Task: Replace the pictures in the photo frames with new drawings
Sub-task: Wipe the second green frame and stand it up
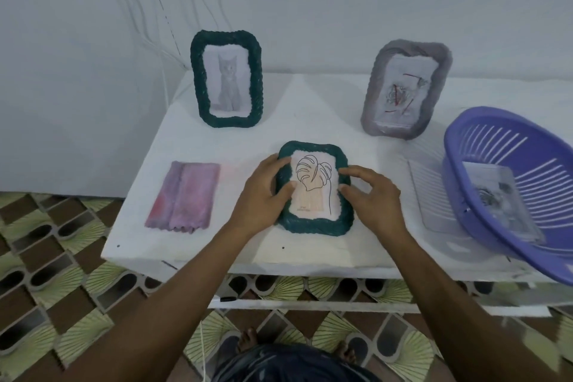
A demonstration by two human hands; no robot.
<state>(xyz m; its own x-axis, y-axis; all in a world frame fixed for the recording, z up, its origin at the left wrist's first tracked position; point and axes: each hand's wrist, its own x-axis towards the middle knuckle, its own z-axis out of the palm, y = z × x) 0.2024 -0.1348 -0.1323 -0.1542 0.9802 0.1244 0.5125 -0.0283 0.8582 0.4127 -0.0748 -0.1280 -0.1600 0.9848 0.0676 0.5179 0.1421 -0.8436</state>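
Frames, count: three in all, two dark green and one grey.
Flat green frame (pixel 314 187): it lies face up on the white table (pixel 192 245), near the front edge, between the two hands. The border is thick and looks knitted or rope-like, with rounded corners.
Drawing in the flat frame: a leaf drawing (pixel 313 178) in thin black line on pale paper, with a light pinkish block under the leaf.
Standing green frame (pixel 226 79): upright at the back left of the table, with a cat drawing (pixel 228 84) in grey inside.
Grey frame (pixel 404 88): at the back right, leaning backward, with a picture that has red and dark lines; the subject is not clear.
Left hand (pixel 265 192): it rests on the left border of the flat frame, the thumb lying on the paper, fingers curled over the edge. It touches the frame but does not close around it.
Right hand (pixel 370 192): fingers spread and bent, the tips on the right border of the same frame; nothing is gripped.
Cloth, count: one folded pink-purple cloth (pixel 184 197), left of the flat frame and well apart from it.
Basket, count: one purple slotted basket (pixel 459 146) at the right edge, tilted, with printed sheets (pixel 493 195) inside; how many I cannot tell.
Clear sheet (pixel 429 192): one, flat on the table just beside the basket.
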